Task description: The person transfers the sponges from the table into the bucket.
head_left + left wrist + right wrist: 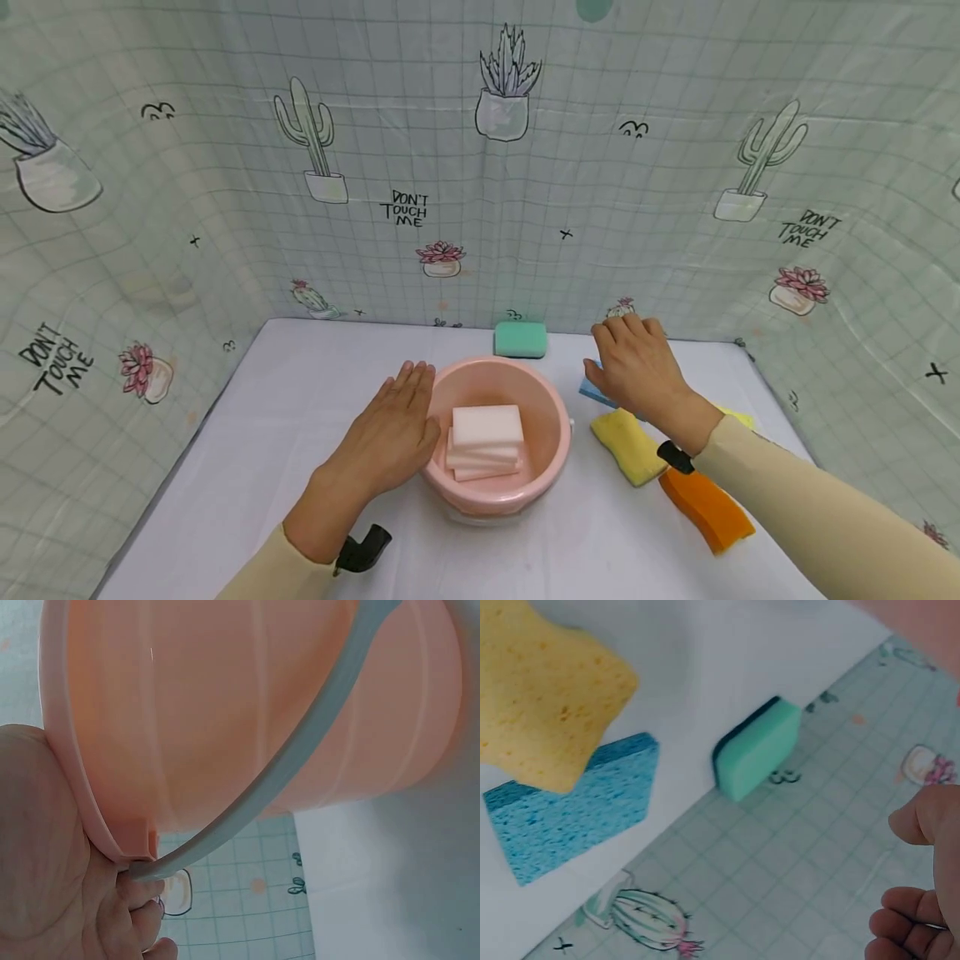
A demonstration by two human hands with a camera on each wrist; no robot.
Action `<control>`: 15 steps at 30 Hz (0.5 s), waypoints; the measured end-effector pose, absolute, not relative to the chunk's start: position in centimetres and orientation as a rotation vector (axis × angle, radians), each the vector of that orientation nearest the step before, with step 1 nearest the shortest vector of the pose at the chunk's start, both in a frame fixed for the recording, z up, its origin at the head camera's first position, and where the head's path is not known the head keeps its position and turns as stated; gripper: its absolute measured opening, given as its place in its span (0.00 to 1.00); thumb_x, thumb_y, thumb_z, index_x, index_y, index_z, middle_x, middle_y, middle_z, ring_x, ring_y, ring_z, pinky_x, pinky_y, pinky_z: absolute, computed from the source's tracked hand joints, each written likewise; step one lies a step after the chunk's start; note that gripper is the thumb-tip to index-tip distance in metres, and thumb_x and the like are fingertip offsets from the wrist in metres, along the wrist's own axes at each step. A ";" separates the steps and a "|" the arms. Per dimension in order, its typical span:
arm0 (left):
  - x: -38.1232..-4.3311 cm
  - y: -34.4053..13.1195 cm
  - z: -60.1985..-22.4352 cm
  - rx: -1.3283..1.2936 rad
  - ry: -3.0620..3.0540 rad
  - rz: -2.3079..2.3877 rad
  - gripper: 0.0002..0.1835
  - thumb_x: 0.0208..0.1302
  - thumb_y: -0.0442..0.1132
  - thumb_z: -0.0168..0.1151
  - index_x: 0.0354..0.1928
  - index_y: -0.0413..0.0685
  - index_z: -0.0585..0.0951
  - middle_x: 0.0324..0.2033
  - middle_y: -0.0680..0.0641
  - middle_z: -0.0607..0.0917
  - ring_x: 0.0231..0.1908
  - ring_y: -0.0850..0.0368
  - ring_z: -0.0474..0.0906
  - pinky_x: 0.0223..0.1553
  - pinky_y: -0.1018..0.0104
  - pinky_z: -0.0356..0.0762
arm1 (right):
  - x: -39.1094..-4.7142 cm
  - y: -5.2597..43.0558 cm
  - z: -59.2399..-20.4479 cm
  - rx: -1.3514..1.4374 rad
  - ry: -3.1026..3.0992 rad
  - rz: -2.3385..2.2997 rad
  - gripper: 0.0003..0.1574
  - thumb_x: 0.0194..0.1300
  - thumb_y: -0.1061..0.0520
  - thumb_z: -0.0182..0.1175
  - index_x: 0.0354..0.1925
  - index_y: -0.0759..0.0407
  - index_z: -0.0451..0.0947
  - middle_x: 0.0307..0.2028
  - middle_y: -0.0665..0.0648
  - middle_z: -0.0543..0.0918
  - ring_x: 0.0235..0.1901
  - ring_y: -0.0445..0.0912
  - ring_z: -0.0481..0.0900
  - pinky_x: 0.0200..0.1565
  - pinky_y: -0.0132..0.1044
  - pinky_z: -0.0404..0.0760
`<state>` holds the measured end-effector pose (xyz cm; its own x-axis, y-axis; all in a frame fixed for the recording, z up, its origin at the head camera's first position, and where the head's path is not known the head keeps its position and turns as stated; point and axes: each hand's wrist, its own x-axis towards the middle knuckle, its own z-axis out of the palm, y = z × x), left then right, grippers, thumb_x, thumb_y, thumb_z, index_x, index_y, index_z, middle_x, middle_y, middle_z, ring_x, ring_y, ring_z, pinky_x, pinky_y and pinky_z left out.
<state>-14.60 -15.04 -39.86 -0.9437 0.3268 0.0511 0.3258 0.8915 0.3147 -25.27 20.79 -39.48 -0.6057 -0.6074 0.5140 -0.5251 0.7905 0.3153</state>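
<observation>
"Pink plastic first: is that round bucket (498, 498) on the white-covered table (247, 467) the centre of the work?"

"I'd judge so. A stack of white foam blocks (487, 427) sits inside it, and the left hand (397, 433) lies against its left rim, fingers straight and close together. The left wrist view shows the curved grey handle (296, 750) ending right by those fingers"

"And the right hand (637, 367)?"

"In the head view it hangs over the flat blue sponge (592, 821); the right wrist view shows the two apart. Its thumb stands off, its fingers are loosely bent, and nothing is between them"

"What else lies about?"

"A soft yellow sponge (628, 446) right of the bucket, an orange sponge (705, 510) nearer the person, and a mint-green sponge with a dark backing (521, 339) behind the bucket, by the grid-printed curtain (375, 150)"

"Which step, then?"

"My reading: the left palm steadies the bucket while the right hand is between grasps"

"And the next move?"

"If the blue sponge is wanted, it calls for lowering the right hand, pinching across the edges and keeping clear of the yellow one"
</observation>
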 end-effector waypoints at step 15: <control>-14.7 -15.0 -39.9 0.499 3.043 0.495 0.36 0.81 0.47 0.45 0.82 0.33 0.55 0.82 0.35 0.58 0.84 0.41 0.47 0.83 0.45 0.49 | -31.3 21.3 -42.1 0.816 -2.557 -0.345 0.35 0.62 0.41 0.74 0.50 0.68 0.77 0.48 0.65 0.82 0.51 0.61 0.77 0.57 0.57 0.76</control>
